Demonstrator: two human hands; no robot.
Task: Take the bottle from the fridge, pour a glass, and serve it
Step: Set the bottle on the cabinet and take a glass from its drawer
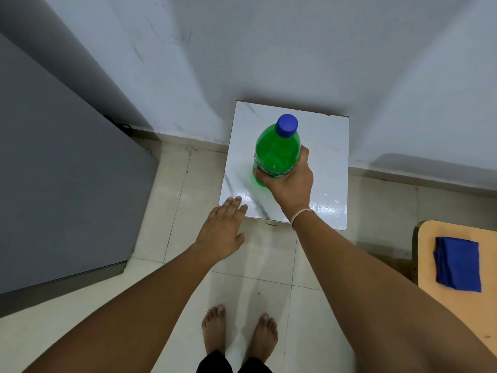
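Observation:
A green plastic bottle (277, 152) with a blue cap stands upright over the small white marble-patterned table (325, 157) by the wall. My right hand (290, 181) is wrapped around the bottle's lower body from the near side. My left hand (222, 232) hovers flat, fingers apart, at the table's near left corner, holding nothing. The grey fridge (61, 179) stands at the left with its door shut. No glass is in view.
A wooden table edge (457, 232) shows at the right with a folded blue cloth (457, 265) on it. White walls meet behind the small table. My bare feet (239, 335) stand on the pale tiled floor.

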